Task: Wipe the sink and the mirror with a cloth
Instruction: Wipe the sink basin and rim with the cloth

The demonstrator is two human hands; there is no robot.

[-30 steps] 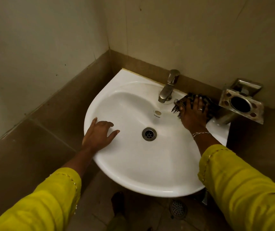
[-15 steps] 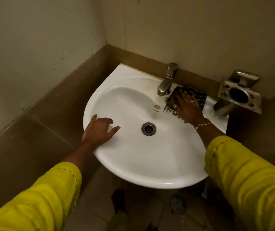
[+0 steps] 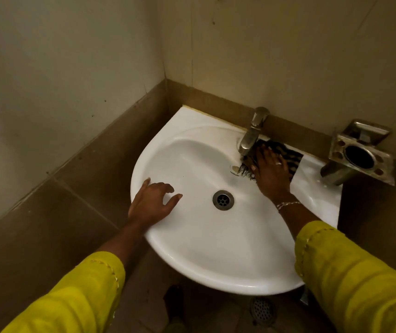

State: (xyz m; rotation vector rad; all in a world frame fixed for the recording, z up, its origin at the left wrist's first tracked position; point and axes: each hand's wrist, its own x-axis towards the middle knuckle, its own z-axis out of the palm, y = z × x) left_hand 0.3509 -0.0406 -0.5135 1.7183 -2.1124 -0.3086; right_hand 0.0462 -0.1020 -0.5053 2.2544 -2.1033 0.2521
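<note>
While left hand rests splayed on the sink, right hand presses flat on the cloth.

I see a steel tap at one o'clock, a metal holder at three, a floor drain at six

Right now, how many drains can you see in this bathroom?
2. The sink drain sits at the bottom of the white sink bowl. The floor drain is a round grate in the floor, just below the sink's front edge. Others may be out of view.
</note>
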